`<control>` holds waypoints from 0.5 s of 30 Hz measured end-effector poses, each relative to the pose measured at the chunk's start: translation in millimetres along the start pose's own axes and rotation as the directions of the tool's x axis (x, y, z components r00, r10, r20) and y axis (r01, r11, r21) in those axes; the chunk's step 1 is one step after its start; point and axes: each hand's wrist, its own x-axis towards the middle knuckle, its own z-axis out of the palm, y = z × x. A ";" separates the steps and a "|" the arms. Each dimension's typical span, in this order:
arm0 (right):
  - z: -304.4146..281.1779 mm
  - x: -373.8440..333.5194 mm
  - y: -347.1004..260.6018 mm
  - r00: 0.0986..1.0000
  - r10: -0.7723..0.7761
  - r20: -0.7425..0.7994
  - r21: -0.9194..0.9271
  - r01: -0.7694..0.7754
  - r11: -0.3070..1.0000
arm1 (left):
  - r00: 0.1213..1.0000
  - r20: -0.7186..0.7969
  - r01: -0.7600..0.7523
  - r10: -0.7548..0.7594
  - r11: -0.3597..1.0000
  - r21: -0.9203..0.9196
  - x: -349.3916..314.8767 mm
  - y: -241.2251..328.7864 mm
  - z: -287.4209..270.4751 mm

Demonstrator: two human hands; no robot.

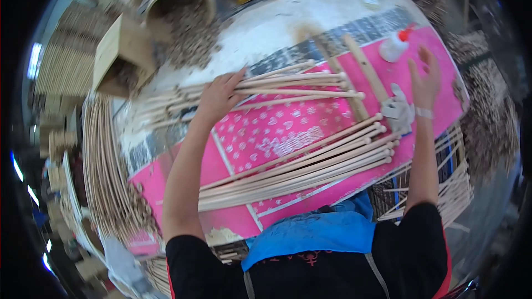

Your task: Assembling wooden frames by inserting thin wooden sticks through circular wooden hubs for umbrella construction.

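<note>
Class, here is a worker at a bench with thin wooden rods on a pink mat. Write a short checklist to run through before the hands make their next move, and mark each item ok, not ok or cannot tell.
1. Left hand rests on the upper bundle of rods: ok, palm down on them.
2. Right hand is free: ok, open and holding nothing.
3. Glue bottle is upright with its red cap on: cannot tell, it looks tipped and is blurred.
4. Lower bundle of rods lies together on the pink mat: ok, ends roughly lined up.
5. Glove is clear of the rods: not ok, it lies against the rod ends.
</note>
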 end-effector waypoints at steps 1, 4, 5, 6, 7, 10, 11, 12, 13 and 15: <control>-9.1 -23.1 -34.0 0.988 -0.018 0.157 0.109 0.001 0.994 | 0.999 -0.038 -0.010 0.010 1.000 0.014 -2.6 1.1 2.0; -0.4 -115.2 -131.4 0.628 -0.395 0.670 0.426 0.111 0.898 | 0.999 -0.013 0.041 -0.041 0.999 0.008 -4.3 7.4 2.5; 7.1 -145.6 -159.3 0.423 -0.544 0.725 0.513 0.198 0.836 | 0.999 -0.028 0.044 -0.043 0.998 0.038 -4.5 11.0 1.5; 13.1 -163.9 -178.3 0.386 -0.559 0.733 0.463 0.318 0.827 | 0.998 -0.020 0.054 -0.053 0.998 0.025 -7.3 14.7 -0.6; 18.6 -176.4 -190.3 0.313 -0.590 0.744 0.443 0.430 0.787 | 0.996 -0.065 0.070 -0.066 0.995 0.074 -14.0 19.8 -2.5; 28.0 -185.2 -196.0 0.246 -0.497 0.832 0.378 0.405 0.833 | 0.977 -0.204 0.084 -0.065 0.993 0.084 -50.3 30.7 -15.5; 31.2 -185.8 -196.4 0.273 -0.544 0.793 0.407 0.428 0.807 | 0.972 -0.222 0.093 -0.082 0.995 0.038 -67.3 35.1 -19.0; 33.4 -184.0 -195.3 0.280 -0.570 0.772 0.429 0.432 0.793 | 0.960 -0.274 0.058 -0.063 0.998 -0.024 -86.6 40.0 -22.8; 36.1 -181.8 -194.0 0.229 -0.539 0.810 0.435 0.381 0.816 | 0.961 -0.258 0.076 -0.100 0.992 -0.104 -105.8 45.5 -26.6; 41.2 -180.4 -193.1 0.194 -0.562 0.804 0.485 0.334 0.808 | 0.930 -0.321 0.100 -0.180 0.963 -0.250 -144.0 60.3 -32.5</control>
